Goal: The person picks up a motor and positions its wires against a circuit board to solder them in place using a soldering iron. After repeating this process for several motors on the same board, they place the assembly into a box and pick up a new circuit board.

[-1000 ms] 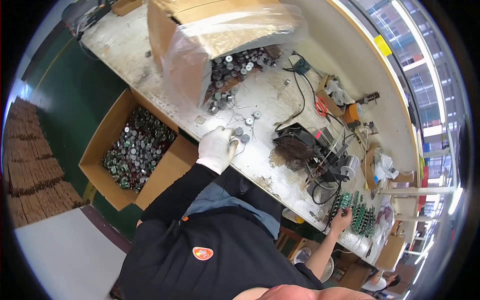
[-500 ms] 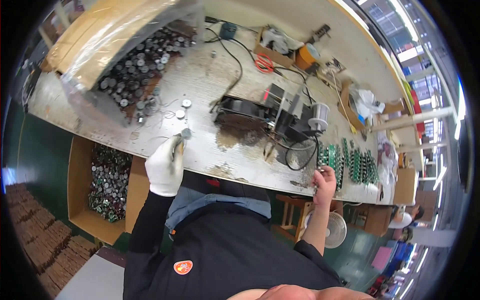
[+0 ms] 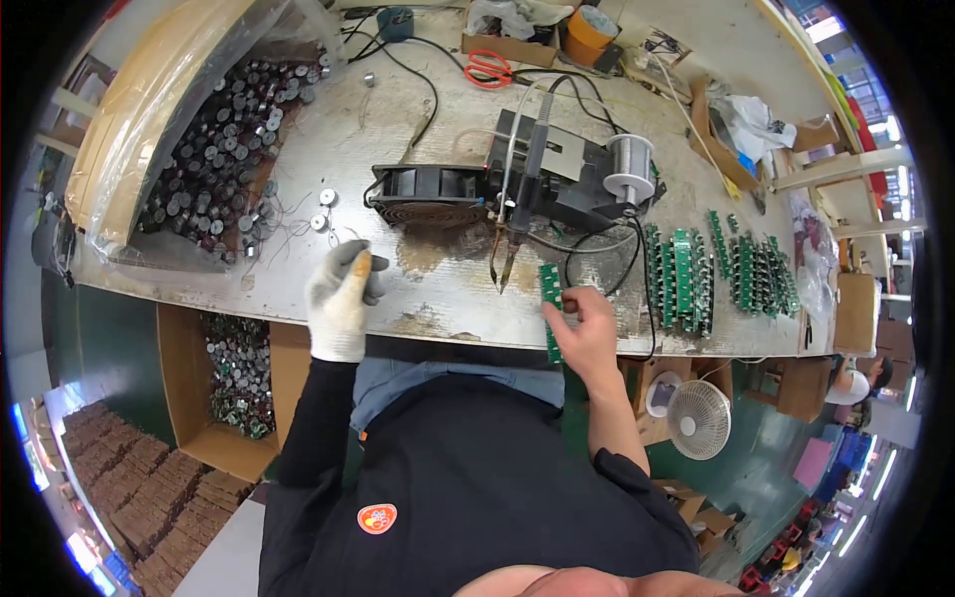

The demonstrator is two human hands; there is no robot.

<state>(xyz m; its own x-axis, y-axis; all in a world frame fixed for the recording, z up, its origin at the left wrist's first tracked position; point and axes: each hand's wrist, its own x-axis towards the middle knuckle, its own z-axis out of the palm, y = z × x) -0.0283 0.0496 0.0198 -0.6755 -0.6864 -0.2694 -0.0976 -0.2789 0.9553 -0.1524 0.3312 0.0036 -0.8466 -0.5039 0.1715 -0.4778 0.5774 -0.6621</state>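
My left hand (image 3: pixel 341 303), in a white glove with grey fingertips, is closed above the bench near its front edge. Its curled fingers hide most of what they pinch; a thin wire shows by the fingertips, where a small round motor showed earlier. Just beyond lie two small round metal motors (image 3: pixel 323 210) with thin wires. My bare right hand (image 3: pixel 589 333) grips a narrow green circuit board strip (image 3: pixel 552 289) by its right side, upright across the bench's front edge. Between the hands, a soldering iron (image 3: pixel 505 269) points down from its black stand, left of a solder wire spool (image 3: pixel 631 167).
A black fan (image 3: pixel 428 191) stands beside the soldering stand. A plastic-lined carton (image 3: pixel 129 149) spills many motors at the left. Rows of green circuit boards (image 3: pixel 680 284) lie at the right. Red-handled scissors (image 3: pixel 487 69) and cables lie behind. Below left sits an open carton (image 3: pixel 189 388) of parts.
My right hand has moved left from the board rows and now holds a green circuit board strip. The left hand has curled in, hiding the small motor. The view has shifted.
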